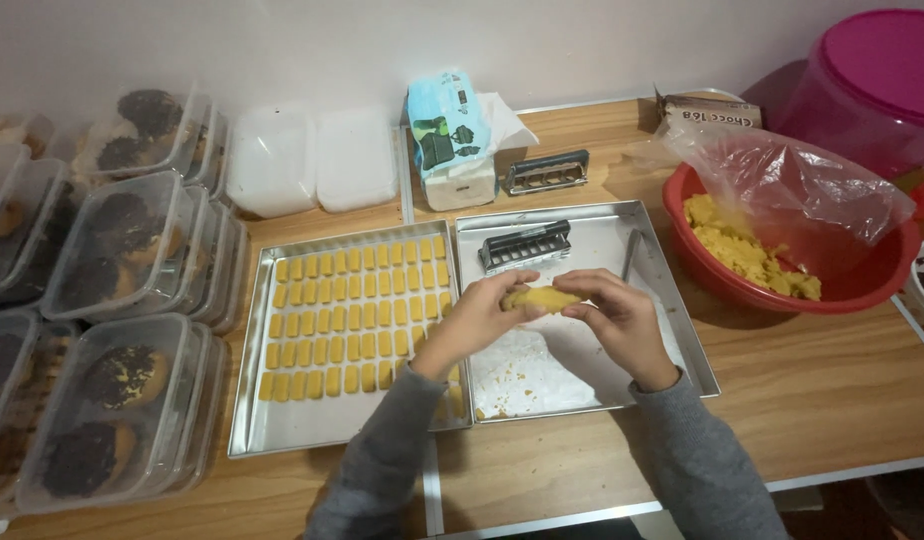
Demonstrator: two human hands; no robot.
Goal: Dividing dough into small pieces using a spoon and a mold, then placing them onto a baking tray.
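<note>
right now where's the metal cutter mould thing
In the head view, one metal mould lies at the back of the right-hand tray, just beyond the dough held in both hands; a second one sits behind that tray beside the tissue pack.

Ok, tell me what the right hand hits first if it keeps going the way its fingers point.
Probably the dough lump the right hand already pinches, then the left hand fingers just behind it.

Two metal trays (282, 440) lie side by side on the table (842, 400). The left tray holds nine rows of small yellow dough sticks (352, 320). There are two metal cutters (525, 245), one red bowl (782, 290) near the table's right edge, one pink bucket (872, 80) at the back right corner, and two hands (622, 320) with one dough lump (540, 297).
</note>
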